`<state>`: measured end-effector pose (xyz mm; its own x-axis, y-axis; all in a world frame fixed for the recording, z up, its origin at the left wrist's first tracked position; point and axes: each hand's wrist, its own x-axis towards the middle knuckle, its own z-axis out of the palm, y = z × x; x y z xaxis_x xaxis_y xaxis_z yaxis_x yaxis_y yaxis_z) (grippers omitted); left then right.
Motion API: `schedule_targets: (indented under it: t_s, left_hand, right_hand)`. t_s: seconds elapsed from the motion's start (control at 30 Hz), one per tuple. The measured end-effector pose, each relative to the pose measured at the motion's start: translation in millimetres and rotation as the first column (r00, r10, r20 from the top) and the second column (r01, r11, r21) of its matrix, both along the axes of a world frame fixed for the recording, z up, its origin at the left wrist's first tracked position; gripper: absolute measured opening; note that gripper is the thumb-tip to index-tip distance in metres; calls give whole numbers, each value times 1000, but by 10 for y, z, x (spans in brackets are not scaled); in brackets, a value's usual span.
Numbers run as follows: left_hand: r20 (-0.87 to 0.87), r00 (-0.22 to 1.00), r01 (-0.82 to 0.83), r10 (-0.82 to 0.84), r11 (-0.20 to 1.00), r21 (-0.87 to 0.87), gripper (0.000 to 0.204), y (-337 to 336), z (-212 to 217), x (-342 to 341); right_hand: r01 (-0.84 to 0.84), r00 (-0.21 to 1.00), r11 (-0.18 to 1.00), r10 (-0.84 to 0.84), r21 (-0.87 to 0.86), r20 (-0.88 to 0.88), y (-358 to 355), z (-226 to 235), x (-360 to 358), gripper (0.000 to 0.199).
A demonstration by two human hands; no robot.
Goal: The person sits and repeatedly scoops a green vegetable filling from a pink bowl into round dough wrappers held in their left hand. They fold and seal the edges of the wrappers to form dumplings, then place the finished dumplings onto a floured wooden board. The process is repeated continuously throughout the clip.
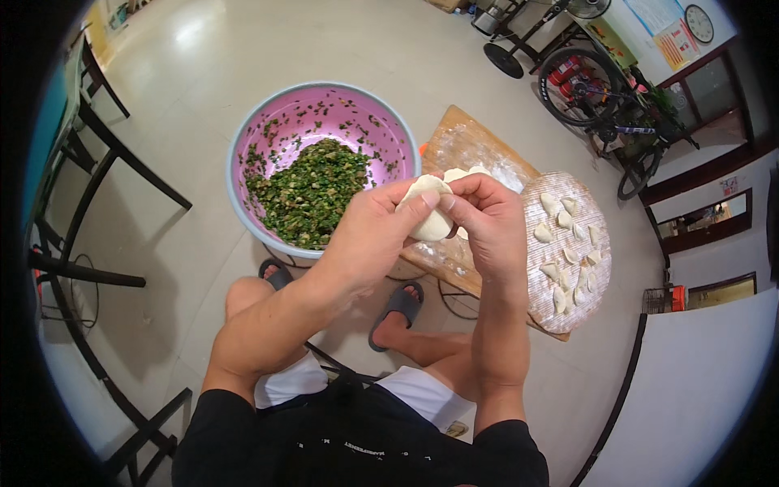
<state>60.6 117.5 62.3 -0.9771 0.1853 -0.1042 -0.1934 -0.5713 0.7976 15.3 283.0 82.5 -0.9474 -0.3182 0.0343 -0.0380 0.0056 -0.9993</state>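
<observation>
Person seated, both forearms raised over the knees. Left hand (369,231) and right hand (487,223) meet at a pale round dumpling (430,213) of dough, held in the air between them, above the near edge of the wooden board (464,144). Left fingers are curled under and around the dough, thumb pressed on its upper edge; right fingers are narrowed to a pinch on the dough's right rim, thumb and forefinger touching it. Whether the wrapper is fully sealed cannot be told; the fingers hide the seam. Just behind the hands, on the floured board, lie a few more pale pieces of dough (466,172), partly hidden by the right hand. Left of the board, touching or nearly touching it, stands a large pink basin (243,150) with a blue rim, holding a mound of chopped green filling (312,191); flecks of green cling to its inner wall. Right of the board sits a round woven tray (540,300), bearing folded dumplings (564,243) laid out apart from one another in loose rows. Below the hands: bare knees, feet in dark slippers (398,307) on a pale tiled floor. A bicycle (608,105) stands well apart at the far right wall; black chair frames (97,154) stand at the left.
</observation>
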Motion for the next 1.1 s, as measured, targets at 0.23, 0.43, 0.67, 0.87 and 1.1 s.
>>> schedule_targets:
  t_s: [0.23,0.43,0.67,0.87,1.1]
  left_hand:
    - [1,987,-161,163,976,144,41,-394,18,-179]
    - [81,997,-54,3,768,638,70,-657,-49,-222]
    - [7,1000,-27,30,731,682,63,-747,-77,-200]
    - [31,987,-154,159,859,488,45,-811,-93,-202]
    - [119,942,-335,314,867,368,45,-1117,-207,-285]
  right_hand:
    - [76,986,990,-56,119,-159,-537,141,-60,12]
    - [243,401,887,277,393,-873,-741,-15,-210,21]
    - [216,346,937,188,273,-919,-637,-253,-184,26]
    - [116,459,929,264,352,-848,-401,-296,-62,52]
    - [-13,438,596,725,803,-532,-518,-370,176,66]
